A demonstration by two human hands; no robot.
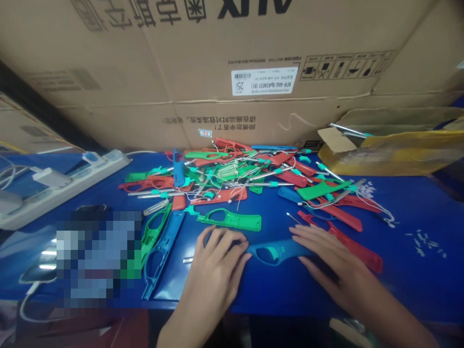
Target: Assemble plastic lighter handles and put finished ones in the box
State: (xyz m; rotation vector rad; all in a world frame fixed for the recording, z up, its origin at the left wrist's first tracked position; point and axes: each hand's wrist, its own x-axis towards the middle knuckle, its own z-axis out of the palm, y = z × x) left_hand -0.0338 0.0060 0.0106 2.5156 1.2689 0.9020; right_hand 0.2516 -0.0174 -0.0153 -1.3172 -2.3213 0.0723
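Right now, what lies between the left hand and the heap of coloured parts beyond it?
In the head view, a green casing piece lies on the blue tabletop between the left hand, which holds a blue casing, and the heap.

Smooth plastic is seen in the blue casing (289, 248) at five o'clock. Glossy reflections are given by the worktop (172, 288) at seven o'clock; matt cardboard is seen in the carton (203, 63) at twelve.

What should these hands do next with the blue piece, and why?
Perhaps squeeze the blue casing gently: the left hand pinches its narrow end, the right hand grips its broader end, and a turquoise piece already sits inside. Whether it is fully closed isn't clear.
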